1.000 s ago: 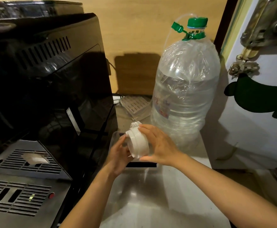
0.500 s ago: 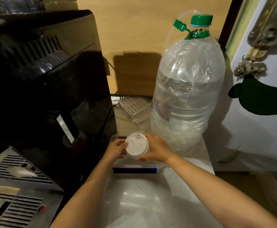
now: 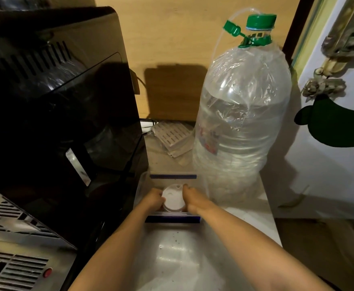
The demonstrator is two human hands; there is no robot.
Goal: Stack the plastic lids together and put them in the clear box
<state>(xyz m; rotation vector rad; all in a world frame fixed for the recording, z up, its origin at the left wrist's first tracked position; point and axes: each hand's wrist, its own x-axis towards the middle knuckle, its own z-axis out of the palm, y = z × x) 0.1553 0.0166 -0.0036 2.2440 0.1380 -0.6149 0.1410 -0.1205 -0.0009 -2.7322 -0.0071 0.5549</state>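
Low in the frame's centre, my left hand and right hand clasp the stacked lids, seemingly inside the clear box; next, release gently.

1. The left flank is walled off by a tall black machine, which stands just beside the clear box.
2. The right flank is blocked by a big water bottle, set close against the box.
3. Behind the box, a slatted tray is found.
4. The near counter is crossed only by two forearms; access is left from above.
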